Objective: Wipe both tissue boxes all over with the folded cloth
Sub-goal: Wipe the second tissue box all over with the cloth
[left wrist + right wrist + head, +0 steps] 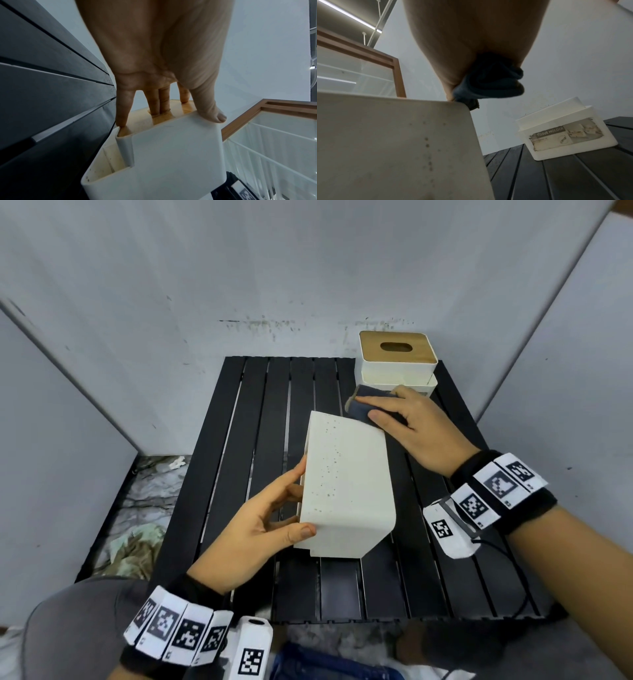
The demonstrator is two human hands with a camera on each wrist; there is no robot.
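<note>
Speckled white tissue box (pixel 346 487) tipped on its side, wood-lidded box (pixel 397 354) upright behind, folded blue cloth (pixel 363 402) between

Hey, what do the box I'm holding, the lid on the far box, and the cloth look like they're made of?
Held box: looks like matte white plastic, with smooth rounded corners and dark specks on it. Far box lid: seems wood or bamboo, tan with faint grain and an oval slot. Cloth: soft dark blue fabric, possibly microfibre, bunched in thick folds.

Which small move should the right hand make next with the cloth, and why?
Probably draw the folded dark blue cloth toward the body along the white tissue box. The right hand holds it at the far edge, the upturned face shows brown specks, and the left hand steadies the box.
</note>
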